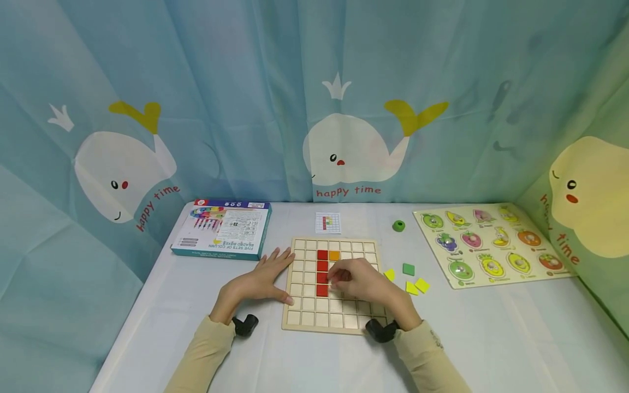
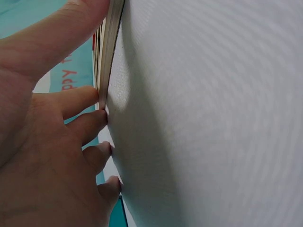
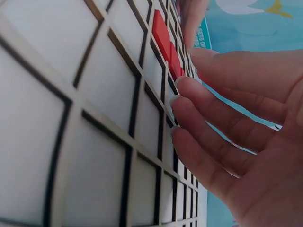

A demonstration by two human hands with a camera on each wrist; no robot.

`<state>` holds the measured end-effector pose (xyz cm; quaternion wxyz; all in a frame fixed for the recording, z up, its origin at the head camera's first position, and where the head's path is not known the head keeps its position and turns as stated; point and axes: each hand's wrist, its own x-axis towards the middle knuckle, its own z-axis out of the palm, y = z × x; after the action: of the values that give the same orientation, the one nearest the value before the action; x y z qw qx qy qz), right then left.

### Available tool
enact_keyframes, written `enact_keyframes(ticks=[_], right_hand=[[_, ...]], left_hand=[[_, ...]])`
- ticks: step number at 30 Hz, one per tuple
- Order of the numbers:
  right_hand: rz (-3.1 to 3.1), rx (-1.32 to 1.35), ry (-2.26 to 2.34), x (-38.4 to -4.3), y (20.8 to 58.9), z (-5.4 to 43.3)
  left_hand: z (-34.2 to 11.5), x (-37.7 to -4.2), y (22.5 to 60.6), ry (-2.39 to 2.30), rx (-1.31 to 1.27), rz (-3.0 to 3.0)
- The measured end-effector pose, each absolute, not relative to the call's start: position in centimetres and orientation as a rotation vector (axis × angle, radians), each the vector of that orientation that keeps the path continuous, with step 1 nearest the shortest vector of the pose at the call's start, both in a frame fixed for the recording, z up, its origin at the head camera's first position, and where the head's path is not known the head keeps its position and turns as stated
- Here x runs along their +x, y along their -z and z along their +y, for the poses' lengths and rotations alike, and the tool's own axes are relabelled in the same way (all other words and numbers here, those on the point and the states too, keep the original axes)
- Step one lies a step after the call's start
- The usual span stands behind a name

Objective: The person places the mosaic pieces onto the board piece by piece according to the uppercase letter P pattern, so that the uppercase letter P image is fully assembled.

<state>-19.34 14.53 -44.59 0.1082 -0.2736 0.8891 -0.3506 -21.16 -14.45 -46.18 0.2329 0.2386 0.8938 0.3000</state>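
Note:
My left hand (image 1: 265,275) lies along the left side of the wooden grid board (image 1: 334,331). Its fingers are spread and fairly straight, and in the left wrist view the fingertips (image 2: 102,113) meet the board's edge. A column of red square tiles (image 1: 322,266) sits in the grid, with an orange tile (image 1: 334,255) to the right of the top one. Bent fingers of my right hand (image 1: 361,278) reach down at the lower red tiles. In the right wrist view, red shows between thumb and forefinger beside the red tiles (image 3: 162,35); I cannot tell whether they pinch one.
Loose yellow tiles (image 1: 421,285) and a green tile (image 1: 408,269) lie right of the board. Behind it are a small pattern card (image 1: 327,222) and a green bead (image 1: 398,225). A boxed toy (image 1: 221,229) stands back left; a fruit puzzle (image 1: 491,245) lies at right.

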Motion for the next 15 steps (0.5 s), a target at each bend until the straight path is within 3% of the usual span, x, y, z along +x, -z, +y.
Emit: enact_keyframes(ticks=[15], right_hand=[[2.725, -0.766, 1.032, -19.7, 43.5, 17.2]], left_hand=[[-14.4, -21.0, 45.8, -0.846, 0.647, 2.446]])
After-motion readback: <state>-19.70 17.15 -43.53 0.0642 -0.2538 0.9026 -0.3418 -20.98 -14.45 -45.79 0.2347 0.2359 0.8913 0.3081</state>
